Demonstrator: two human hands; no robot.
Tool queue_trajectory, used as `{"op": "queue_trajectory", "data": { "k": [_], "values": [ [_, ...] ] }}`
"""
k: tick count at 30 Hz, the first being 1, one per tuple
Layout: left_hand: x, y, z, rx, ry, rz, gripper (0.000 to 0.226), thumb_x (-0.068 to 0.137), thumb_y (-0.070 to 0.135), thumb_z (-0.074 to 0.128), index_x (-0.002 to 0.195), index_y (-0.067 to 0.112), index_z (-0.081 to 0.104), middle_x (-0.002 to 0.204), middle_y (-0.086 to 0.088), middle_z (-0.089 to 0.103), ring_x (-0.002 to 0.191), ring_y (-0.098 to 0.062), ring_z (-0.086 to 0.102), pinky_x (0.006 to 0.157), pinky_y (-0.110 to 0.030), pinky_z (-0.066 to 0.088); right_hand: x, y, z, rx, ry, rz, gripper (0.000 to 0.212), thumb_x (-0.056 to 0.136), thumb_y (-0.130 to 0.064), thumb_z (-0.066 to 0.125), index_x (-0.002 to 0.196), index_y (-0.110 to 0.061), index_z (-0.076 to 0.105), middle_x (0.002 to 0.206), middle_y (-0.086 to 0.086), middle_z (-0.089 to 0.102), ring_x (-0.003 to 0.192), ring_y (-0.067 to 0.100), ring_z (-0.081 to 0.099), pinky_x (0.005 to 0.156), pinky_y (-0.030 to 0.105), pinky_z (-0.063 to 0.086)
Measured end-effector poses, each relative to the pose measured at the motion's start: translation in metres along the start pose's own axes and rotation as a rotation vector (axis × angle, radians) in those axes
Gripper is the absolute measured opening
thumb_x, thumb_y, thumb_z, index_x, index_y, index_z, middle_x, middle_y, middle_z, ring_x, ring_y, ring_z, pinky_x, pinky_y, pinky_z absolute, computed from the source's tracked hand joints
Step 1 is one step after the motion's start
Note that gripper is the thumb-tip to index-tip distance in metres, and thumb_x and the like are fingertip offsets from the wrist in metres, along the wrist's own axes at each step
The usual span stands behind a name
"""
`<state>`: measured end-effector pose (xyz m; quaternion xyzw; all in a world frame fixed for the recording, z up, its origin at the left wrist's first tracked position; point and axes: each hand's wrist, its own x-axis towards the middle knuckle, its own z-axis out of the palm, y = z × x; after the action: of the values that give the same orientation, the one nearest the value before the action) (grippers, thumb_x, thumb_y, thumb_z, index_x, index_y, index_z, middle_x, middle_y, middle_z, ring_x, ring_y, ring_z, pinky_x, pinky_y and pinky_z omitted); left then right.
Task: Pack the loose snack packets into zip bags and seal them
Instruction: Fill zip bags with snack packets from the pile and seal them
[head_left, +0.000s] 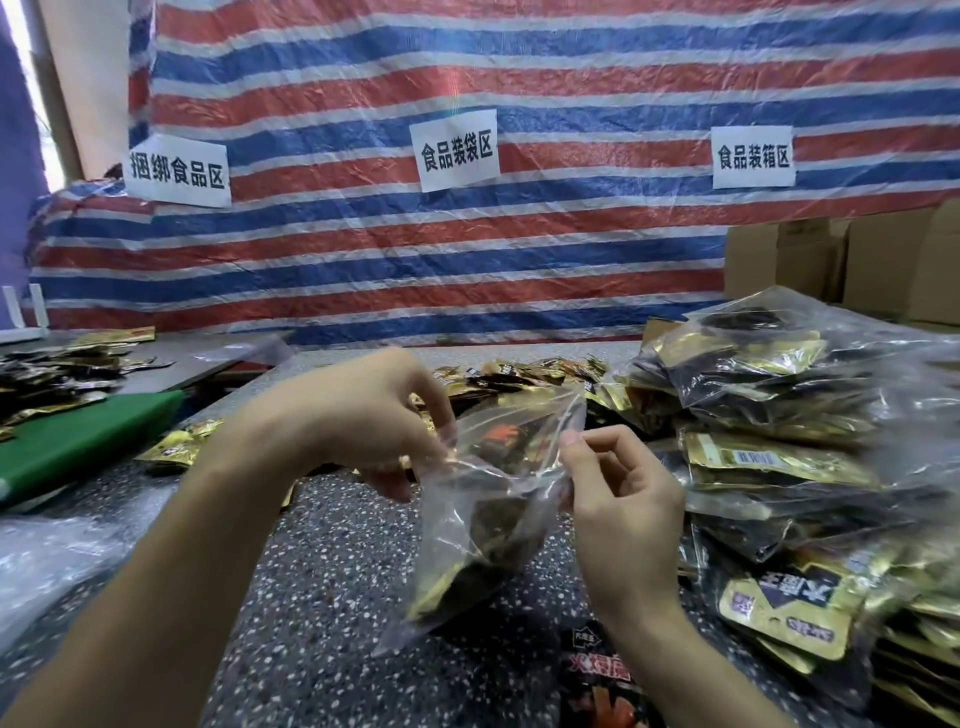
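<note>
**Both hands on a part-filled zip bag over the speckled tabletop**

Background: red-white-blue striped tarp (467, 234) hung as a wall, with three white paper signs (457, 150) with Chinese print taped on it at 10, 12 and 2 o'clock. Cardboard boxes (883, 270) sit at 2 o'clock behind the stock. The tabletop (322, 597) is dark grey with white speckles.

Centre frame: a clear zip bag (483, 514) is held up off the tabletop, tilted, with its bottom corner pointing to 7 o'clock. Black and gold snack packets lie inside it (count not readable). The left hand (363, 415) is curled over the bag's mouth at its 9 o'clock side and pinches the plastic in its fingertips. The right hand (618, 499) pinches the mouth's 3 o'clock edge between thumb and forefinger, other fingers curled in. Cannot tell whether the zip strip is pressed closed.

Loose packets (519, 376) lie heaped at 12 o'clock, just behind the hands. At 3 o'clock is a tall stack of filled bags (779, 415), which spills down to 4 o'clock. One red-and-black packet (608, 686) lies flat at 6 o'clock between the forearms. A green board (78, 441) lies at 9 o'clock, with a single gold packet (176, 447) just beside its near edge. More packets (52, 374) are spread at 10 o'clock. Crumpled clear plastic (52, 545) lies at 8 o'clock.
</note>
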<state>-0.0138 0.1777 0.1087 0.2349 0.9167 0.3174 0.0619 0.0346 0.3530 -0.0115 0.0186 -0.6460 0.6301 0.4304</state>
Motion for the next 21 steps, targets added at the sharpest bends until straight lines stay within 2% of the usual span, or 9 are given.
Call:
{"op": "queue_trajectory", "data": {
  "k": [2,4,6,8,11,13,16,19,21],
  "values": [
    [0.0,-0.003,-0.005,-0.01,0.06,0.05,0.022,0.086,-0.007,0.066,0.094,0.014,0.069,0.08,-0.02,0.072,0.05,-0.019,0.066,0.049,-0.029,0.055,0.005,0.001,-0.003,-0.056,-0.03,0.031,0.022,0.081,-0.04,0.07,0.065,-0.026,0.068,0.103,-0.01,0.065,0.095,0.0,0.062,0.079,0.026,0.046],
    [0.0,-0.006,-0.006,-0.048,0.092,0.079,0.031,0.088,-0.011,0.062,0.099,0.018,0.066,0.081,-0.021,0.071,0.05,-0.019,0.066,0.047,-0.028,0.054,0.009,0.002,-0.005,0.006,-0.149,0.074,0.021,0.076,-0.034,0.071,0.059,-0.021,0.069,0.115,-0.012,0.068,0.115,0.002,0.061,0.09,0.026,0.047],
    [0.002,-0.008,-0.007,-0.069,0.112,0.09,0.036,0.089,-0.012,0.058,0.099,0.023,0.062,0.082,-0.018,0.072,0.051,-0.019,0.067,0.047,-0.028,0.055,0.01,0.001,-0.006,0.123,-0.251,0.1,0.02,0.078,-0.027,0.076,0.061,-0.018,0.072,0.097,-0.001,0.076,0.101,0.007,0.069,0.08,0.02,0.054],
    [0.003,-0.011,-0.009,-0.014,0.166,0.108,0.037,0.091,-0.011,0.057,0.096,0.026,0.061,0.083,-0.014,0.074,0.052,-0.02,0.068,0.05,-0.032,0.058,0.008,-0.001,-0.005,0.136,-0.261,0.075,0.017,0.082,-0.031,0.079,0.072,-0.018,0.078,0.082,0.004,0.076,0.081,0.01,0.071,0.073,0.018,0.054],
    [0.0,-0.013,-0.018,0.049,0.307,0.146,0.027,0.09,-0.005,0.063,0.089,0.022,0.061,0.076,-0.011,0.074,0.051,-0.02,0.069,0.049,-0.033,0.058,0.005,0.0,-0.004,0.157,-0.261,0.068,0.019,0.083,-0.034,0.068,0.081,-0.018,0.079,0.082,0.005,0.076,0.078,0.013,0.07,0.074,0.021,0.055],
    [-0.003,-0.014,-0.026,0.001,0.356,0.193,0.02,0.087,-0.002,0.07,0.086,0.016,0.062,0.072,-0.011,0.074,0.049,-0.02,0.068,0.046,-0.027,0.055,0.004,-0.005,-0.003,0.161,-0.248,0.044,0.016,0.079,-0.032,0.072,0.083,-0.018,0.08,0.082,0.005,0.076,0.077,0.012,0.07,0.072,0.02,0.054],
    [-0.01,-0.013,-0.036,-0.119,0.336,0.291,0.016,0.084,0.0,0.073,0.084,0.013,0.064,0.074,-0.009,0.075,0.056,-0.022,0.069,0.048,-0.023,0.053,0.006,-0.015,-0.002,0.176,-0.191,0.0,0.015,0.071,-0.03,0.079,0.084,-0.022,0.079,0.078,0.001,0.076,0.07,0.009,0.069,0.064,0.016,0.052],
    [-0.012,-0.019,-0.04,-0.322,0.288,0.311,0.013,0.081,0.003,0.073,0.091,0.009,0.068,0.082,-0.014,0.076,0.067,-0.026,0.068,0.057,-0.031,0.056,0.025,-0.025,-0.001,0.183,-0.2,0.066,0.041,0.068,-0.019,0.087,0.103,-0.027,0.068,0.072,0.001,0.07,0.067,0.013,0.068,0.06,0.023,0.056],
    [-0.008,-0.026,-0.041,-0.438,0.272,0.26,0.014,0.08,0.006,0.074,0.093,0.006,0.069,0.087,-0.016,0.076,0.069,-0.024,0.066,0.06,-0.032,0.053,0.047,-0.035,0.001,0.113,-0.311,0.21,0.064,0.063,-0.011,0.089,0.119,-0.026,0.059,0.075,0.007,0.071,0.071,0.022,0.072,0.058,0.027,0.056]
  ]
}}
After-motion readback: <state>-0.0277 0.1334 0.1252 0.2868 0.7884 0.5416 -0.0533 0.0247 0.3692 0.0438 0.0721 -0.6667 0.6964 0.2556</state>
